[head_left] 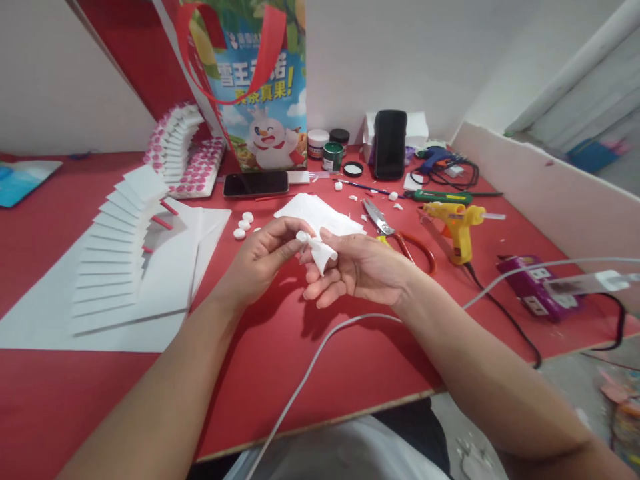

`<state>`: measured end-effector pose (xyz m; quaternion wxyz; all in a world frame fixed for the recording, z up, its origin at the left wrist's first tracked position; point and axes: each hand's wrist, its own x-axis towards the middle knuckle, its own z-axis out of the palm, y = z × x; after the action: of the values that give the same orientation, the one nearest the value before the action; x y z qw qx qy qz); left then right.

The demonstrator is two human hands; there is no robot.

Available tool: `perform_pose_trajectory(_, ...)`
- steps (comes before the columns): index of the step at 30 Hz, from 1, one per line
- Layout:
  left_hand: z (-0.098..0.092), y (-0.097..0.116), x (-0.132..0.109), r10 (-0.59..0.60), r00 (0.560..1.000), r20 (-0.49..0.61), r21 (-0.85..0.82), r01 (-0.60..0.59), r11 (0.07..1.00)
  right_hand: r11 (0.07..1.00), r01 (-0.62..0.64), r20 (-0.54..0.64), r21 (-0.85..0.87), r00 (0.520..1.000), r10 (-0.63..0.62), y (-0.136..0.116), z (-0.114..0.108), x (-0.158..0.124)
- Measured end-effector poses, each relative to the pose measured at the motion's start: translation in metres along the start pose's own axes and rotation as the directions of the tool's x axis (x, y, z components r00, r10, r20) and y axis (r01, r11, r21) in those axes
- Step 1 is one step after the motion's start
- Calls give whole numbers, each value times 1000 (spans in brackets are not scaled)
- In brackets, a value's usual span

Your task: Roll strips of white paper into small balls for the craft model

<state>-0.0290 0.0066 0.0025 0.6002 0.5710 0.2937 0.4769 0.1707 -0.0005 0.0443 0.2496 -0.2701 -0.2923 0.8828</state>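
Observation:
Between my two hands is a small piece of white tissue paper, twisted at its left end with a loose, flared right end. My left hand pinches the twisted end between thumb and forefinger. The flared part is held by my right hand, thumb on top and the other fingers curled loosely below. Just behind the hands lies a stack of white tissue sheets on the red table. Several small white balls rest left of the stack.
A fanned white paper structure stands at left. Scissors, a yellow glue gun and a purple box lie at right. Behind are a phone, paint jars and a printed bag. A white cable crosses the front.

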Motion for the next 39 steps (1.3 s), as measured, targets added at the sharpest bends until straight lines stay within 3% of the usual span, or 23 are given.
perform_pose_trajectory(8,1,1,1,6,999,39,6,-6,1000,997,-58,79,50,995,54,2,-3,3)
perform_pose_trajectory(14,7,0,1,-54,998,-15,-41,54,998,1000,5,-137,2,991,-4,2,-5,3)
perform_pose_trajectory(21,8,7,-1,-42,999,5,90,41,995,974,-223,-35,22,974,224,-6,-4,3)
perform_pose_trajectory(32,13,10,-1,-34,999,-23,168,37,985,990,-13,-140,-143,990,-8,-1,-4,-1)
perform_pose_trajectory(39,14,11,-2,-53,998,-43,161,60,985,970,16,-201,-243,977,-66,-2,-4,-2)
